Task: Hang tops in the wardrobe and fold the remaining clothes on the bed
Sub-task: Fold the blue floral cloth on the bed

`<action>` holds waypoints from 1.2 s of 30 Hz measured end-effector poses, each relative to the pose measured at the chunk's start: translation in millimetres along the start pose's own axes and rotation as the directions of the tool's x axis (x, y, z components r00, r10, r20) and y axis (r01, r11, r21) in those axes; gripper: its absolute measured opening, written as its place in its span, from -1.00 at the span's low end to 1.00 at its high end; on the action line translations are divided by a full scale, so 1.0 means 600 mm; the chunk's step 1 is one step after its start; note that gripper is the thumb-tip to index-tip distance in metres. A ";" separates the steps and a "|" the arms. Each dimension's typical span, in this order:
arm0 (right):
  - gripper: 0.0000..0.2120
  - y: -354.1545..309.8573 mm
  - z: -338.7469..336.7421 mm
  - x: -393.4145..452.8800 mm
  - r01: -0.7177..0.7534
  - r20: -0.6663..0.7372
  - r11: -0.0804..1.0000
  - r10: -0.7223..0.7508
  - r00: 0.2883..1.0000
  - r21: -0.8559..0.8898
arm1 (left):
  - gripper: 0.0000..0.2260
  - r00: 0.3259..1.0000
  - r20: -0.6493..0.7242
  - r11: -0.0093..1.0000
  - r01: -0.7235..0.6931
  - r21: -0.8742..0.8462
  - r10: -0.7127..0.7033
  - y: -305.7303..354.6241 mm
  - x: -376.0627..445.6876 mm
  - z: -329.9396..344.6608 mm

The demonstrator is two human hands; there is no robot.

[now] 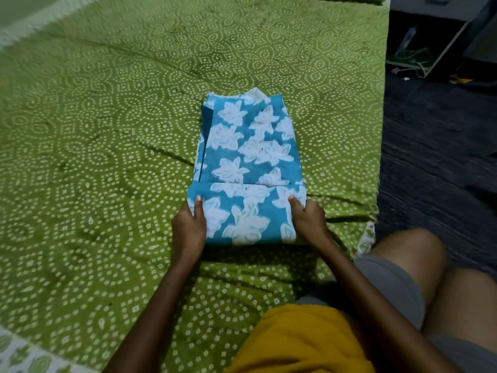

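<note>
Both hands pinched the near flap of the blue floral garment (248, 162): our left hand (189, 227) at 9 o'clock, our right hand (309, 219) at 3, thumbs on top, likely to fold evenly on the bed (107, 117).

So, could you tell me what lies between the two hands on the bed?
Head view: only the blue floral garment; the left hand and right hand pinch its near fold.
</note>
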State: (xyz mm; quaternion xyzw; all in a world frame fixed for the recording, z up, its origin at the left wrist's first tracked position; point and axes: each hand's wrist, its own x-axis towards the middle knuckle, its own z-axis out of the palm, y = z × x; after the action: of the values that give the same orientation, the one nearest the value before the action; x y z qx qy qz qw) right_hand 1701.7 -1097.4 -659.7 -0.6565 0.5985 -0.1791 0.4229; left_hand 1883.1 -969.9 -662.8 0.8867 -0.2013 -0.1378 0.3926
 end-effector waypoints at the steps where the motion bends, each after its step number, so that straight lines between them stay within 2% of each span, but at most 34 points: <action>1: -0.62 0.005 0.003 -0.005 0.001 0.012 1.000 -0.001 1.000 -0.027 | -0.60 1.000 0.001 0.999 -0.020 0.038 0.020 -0.008 -0.010 0.000; 3: -0.57 0.013 0.009 -0.015 -0.001 0.054 0.993 0.007 0.999 -0.117 | -0.60 1.000 0.009 0.997 -0.026 0.068 0.025 -0.021 -0.025 -0.001; 5: -0.51 0.002 0.001 -0.013 -0.051 0.096 0.969 0.076 0.992 -0.240 | -0.56 0.998 0.056 0.996 -0.029 0.080 0.025 -0.012 -0.021 -0.007; 7: -0.47 -0.019 -0.025 -0.010 -0.051 0.029 0.858 0.077 0.997 -0.511 | -0.51 0.997 0.051 0.937 -0.076 0.340 0.062 0.007 -0.022 -0.018; 8: -0.50 -0.028 -0.038 -0.009 -0.038 -0.062 0.801 0.001 0.998 -0.597 | -0.49 0.991 0.009 0.877 -0.121 0.466 0.132 0.016 -0.024 -0.024; 9: -0.53 -0.040 -0.044 -0.014 0.002 -0.153 0.792 -0.120 0.981 -0.611 | -0.48 0.969 -0.027 0.829 -0.197 0.523 0.247 0.023 -0.027 -0.029; 11: -0.55 -0.058 -0.029 -0.029 0.205 -0.257 0.837 -0.374 0.891 -0.506 | -0.48 0.863 -0.028 0.757 -0.426 0.495 0.504 0.030 -0.029 -0.022; 12: -0.52 -0.062 -0.009 -0.034 0.314 -0.194 0.830 -0.439 0.877 -0.461 | -0.49 0.802 0.043 0.697 -0.543 0.469 0.596 0.024 -0.025 -0.008; 13: -0.49 -0.058 0.016 -0.040 0.398 -0.042 0.802 -0.463 0.886 -0.445 | -0.52 0.751 0.150 0.636 -0.632 0.443 0.643 0.015 -0.023 0.008; 15: -0.41 -0.031 0.064 -0.053 0.488 0.285 0.707 -0.396 0.873 -0.512 | -0.52 0.711 0.334 0.565 -0.698 0.440 0.618 -0.005 -0.021 0.033; 16: -0.33 -0.013 0.079 -0.051 0.517 0.352 0.659 -0.380 0.856 -0.546 | -0.51 0.720 0.384 0.553 -0.691 0.465 0.578 -0.016 -0.020 0.042; 18: -0.28 0.003 0.087 -0.020 0.499 0.333 0.622 -0.372 0.866 -0.603 | -0.50 0.758 0.387 0.552 -0.649 0.523 0.524 -0.020 -0.011 0.054; 21: -0.40 -0.009 0.080 0.052 0.418 0.267 0.618 -0.325 0.907 -0.666 | -0.38 0.823 0.370 0.573 -0.566 0.592 0.431 0.002 0.012 0.061; 23: -0.41 -0.022 0.080 0.099 0.377 0.243 0.630 -0.292 0.925 -0.679 | -0.39 0.836 0.401 0.569 -0.548 0.613 0.374 0.022 0.042 0.071; 26: -0.41 -0.037 0.078 0.159 0.363 0.258 0.669 -0.257 0.932 -0.648 | -0.43 0.831 0.453 0.602 -0.549 0.580 0.322 0.047 0.102 0.090; 28: -0.42 -0.047 0.078 0.198 0.364 0.273 0.659 -0.241 0.931 -0.659 | -0.42 0.823 0.486 0.640 -0.547 0.540 0.294 0.060 0.143 0.109; 30: -0.46 -0.058 0.075 0.228 0.386 0.248 0.700 -0.296 0.923 -0.601 | -0.40 0.817 0.492 0.670 -0.548 0.501 0.301 0.071 0.183 0.130; 32: -0.63 -0.080 0.069 0.263 0.387 0.042 0.852 -0.398 0.916 -0.354 | -0.40 0.838 0.414 0.701 -0.532 0.475 0.356 0.086 0.223 0.153; 34: -0.74 -0.108 0.058 0.316 0.310 -0.206 0.949 -0.314 0.927 -0.051 | -0.40 0.891 0.265 0.783 -0.451 0.429 0.368 0.102 0.255 0.175; 35: -0.73 -0.116 0.053 0.351 0.254 -0.238 0.966 -0.239 0.942 0.037 | -0.42 0.917 0.179 0.826 -0.398 0.398 0.356 0.113 0.268 0.182; 36: -0.70 -0.124 0.047 0.391 0.199 -0.196 0.977 -0.180 0.964 0.080 | -0.45 0.940 0.095 0.872 -0.339 0.354 0.327 0.124 0.286 0.192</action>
State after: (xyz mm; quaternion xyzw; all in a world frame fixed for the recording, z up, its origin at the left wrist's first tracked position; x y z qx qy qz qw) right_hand 1821.7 -1313.3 -682.3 -0.6693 0.5605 -0.3091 0.3774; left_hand 1969.2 -1169.0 -697.3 0.8938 -0.3793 -0.0426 0.2354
